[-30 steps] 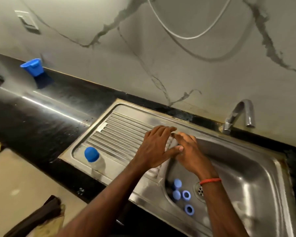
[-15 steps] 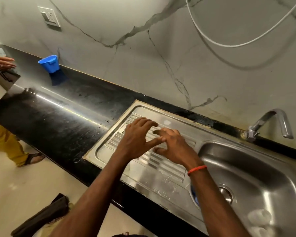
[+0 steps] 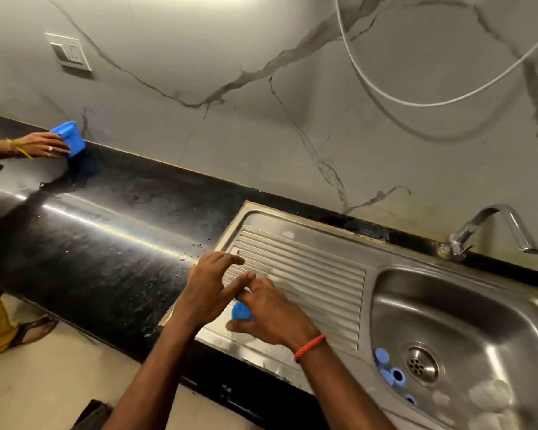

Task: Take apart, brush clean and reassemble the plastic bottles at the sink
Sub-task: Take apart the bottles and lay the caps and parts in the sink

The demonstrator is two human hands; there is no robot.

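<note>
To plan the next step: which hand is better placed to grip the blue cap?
Probably right: the right hand curls around the blue cap; the left hand is open beside it, holding nothing.

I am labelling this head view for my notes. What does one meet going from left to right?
Blue plastic cup → left hand → right hand gripping a blue bottle cap → loose blue plastic caps in the steel sink basin → round metal drain → curved steel tap.
</note>
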